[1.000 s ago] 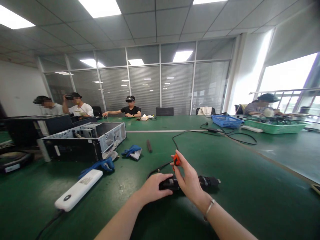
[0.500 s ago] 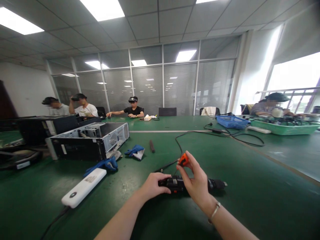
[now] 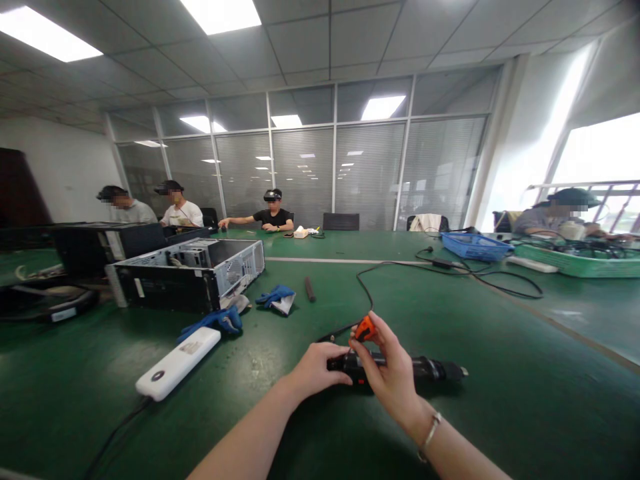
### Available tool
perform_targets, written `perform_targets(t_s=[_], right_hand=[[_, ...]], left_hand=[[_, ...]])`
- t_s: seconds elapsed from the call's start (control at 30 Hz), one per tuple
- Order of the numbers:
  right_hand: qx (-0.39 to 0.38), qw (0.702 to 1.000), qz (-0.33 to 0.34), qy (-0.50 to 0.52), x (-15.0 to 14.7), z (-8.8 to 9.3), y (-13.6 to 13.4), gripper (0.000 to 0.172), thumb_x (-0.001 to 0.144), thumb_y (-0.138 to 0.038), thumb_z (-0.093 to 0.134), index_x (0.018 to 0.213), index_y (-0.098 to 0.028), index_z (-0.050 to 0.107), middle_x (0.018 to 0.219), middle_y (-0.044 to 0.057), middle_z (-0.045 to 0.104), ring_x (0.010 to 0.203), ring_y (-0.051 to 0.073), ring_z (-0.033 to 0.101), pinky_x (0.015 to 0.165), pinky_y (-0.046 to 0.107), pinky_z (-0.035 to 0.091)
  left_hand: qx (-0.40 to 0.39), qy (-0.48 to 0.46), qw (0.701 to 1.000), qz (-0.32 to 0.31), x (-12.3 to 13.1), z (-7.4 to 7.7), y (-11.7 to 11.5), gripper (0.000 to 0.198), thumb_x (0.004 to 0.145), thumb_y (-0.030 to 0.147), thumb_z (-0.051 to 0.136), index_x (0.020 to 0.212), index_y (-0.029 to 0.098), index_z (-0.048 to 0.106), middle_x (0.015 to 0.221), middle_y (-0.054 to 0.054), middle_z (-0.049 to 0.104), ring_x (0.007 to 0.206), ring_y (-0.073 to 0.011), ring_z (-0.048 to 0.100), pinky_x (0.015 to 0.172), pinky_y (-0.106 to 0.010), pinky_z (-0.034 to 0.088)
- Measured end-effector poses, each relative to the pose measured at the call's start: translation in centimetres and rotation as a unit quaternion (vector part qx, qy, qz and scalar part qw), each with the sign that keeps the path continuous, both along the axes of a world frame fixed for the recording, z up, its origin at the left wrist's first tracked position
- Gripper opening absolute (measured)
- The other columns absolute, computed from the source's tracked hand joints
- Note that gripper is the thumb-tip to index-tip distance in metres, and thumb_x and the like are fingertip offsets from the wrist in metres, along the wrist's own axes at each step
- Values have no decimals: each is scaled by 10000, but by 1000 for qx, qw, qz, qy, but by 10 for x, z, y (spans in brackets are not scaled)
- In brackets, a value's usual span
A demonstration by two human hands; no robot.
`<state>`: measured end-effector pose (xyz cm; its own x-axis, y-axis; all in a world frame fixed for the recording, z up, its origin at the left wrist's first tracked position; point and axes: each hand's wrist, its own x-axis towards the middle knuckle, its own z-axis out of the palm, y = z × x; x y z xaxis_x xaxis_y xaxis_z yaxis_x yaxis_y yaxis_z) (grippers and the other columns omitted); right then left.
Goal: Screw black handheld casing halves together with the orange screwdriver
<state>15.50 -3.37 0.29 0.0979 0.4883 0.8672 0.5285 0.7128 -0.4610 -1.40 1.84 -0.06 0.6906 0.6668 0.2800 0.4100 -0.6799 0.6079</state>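
Observation:
A black electric screwdriver (image 3: 425, 369) lies on the green table (image 3: 505, 427), its tip to the right and its cable at the left end. My left hand (image 3: 317, 370) is closed around its cable end, thumb in front and fingers behind. Above the tool, my right hand (image 3: 393, 367) pinches a small orange and black screwdriver (image 3: 364, 328) by its handle. A thin shaft seems to point down at the black body near my left fingertips; its tip is hidden. My right hand and wrist cover the middle of the body.
Left are a white power strip (image 3: 179, 363), blue gloves (image 3: 277, 298) and an open computer case (image 3: 165, 283). A dark bar (image 3: 311, 289) lies ahead. A black cable (image 3: 367, 283) runs towards a blue basket (image 3: 475, 246) and a green basket (image 3: 585, 261). Several people sit around the table.
The view has shifted a little, so the table items sit further right. My right hand with the orange screwdriver has lowered slightly towards the black tool. My left hand keeps its grip.

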Motion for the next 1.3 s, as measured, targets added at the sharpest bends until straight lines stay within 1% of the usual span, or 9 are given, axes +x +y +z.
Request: perform_targets(t_s=[0.2,0.43,0.53,0.67,0.83,0.9,1.07,1.2,1.3], right_hand=[[0,998,7,-69,-4,-5,3,477,900,-200,520,1362,-254,415,1139,88,648,985,218,661,845,374,575],[-42,992,34,-118,-18,6,-2,465,893,-179,494,1344,-272,430,1096,87,609,952,208,643,818,342,566],[-62,992,29,-102,-21,9,-1,466,896,-147,458,1340,-287,433,1062,71,614,932,199,641,812,326,562],[-86,990,74,-89,-21,12,0,566,893,-102,409,1417,-290,307,1184,64,586,1044,181,610,917,320,520],[-90,991,29,-93,-20,14,1,511,855,-110,487,1331,-287,435,1104,60,595,975,192,619,871,324,535],[-86,992,31,-90,-19,15,1,530,864,-92,451,1355,-287,409,1075,54,611,954,178,627,859,304,537],[-75,989,68,-107,-19,18,-2,582,857,-95,463,1396,-278,346,1244,66,562,1113,184,574,952,304,493],[-69,992,35,-103,-18,16,0,474,854,-122,501,1301,-277,462,1110,64,604,982,188,622,867,307,536],[-61,991,45,-109,-17,12,2,518,890,-112,433,1377,-279,377,1138,65,612,1009,177,622,884,299,531]], left_hand=[[-13,8,1000,13,0,-3,1,305,708,347,776,949,170,713,864,-2,688,798,-195,605,722,-239,447],[-15,-39,999,18,2,-8,1,139,724,220,744,833,137,719,859,-12,702,771,-186,619,731,-233,460],[-22,-30,999,33,3,-6,1,169,696,221,762,843,146,724,850,-11,704,769,-197,619,729,-244,465],[-38,-24,998,39,5,-1,-1,182,701,234,750,855,140,726,848,-17,705,785,-212,618,735,-260,467],[-54,-31,997,41,5,3,-4,233,692,260,752,884,133,719,880,-21,702,827,-208,603,768,-258,451],[-59,-26,997,45,6,4,-4,259,670,266,764,883,126,718,874,-21,700,820,-204,594,760,-252,446],[-53,-40,997,49,7,2,-4,198,695,257,732,845,129,718,847,-22,697,812,-206,591,756,-253,444],[-56,-33,997,51,6,0,-3,226,670,249,757,856,127,721,857,-27,695,810,-209,599,757,-255,446],[-56,-32,997,47,5,0,-3,229,670,235,758,862,118,722,851,-28,694,800,-205,597,749,-250,444]])
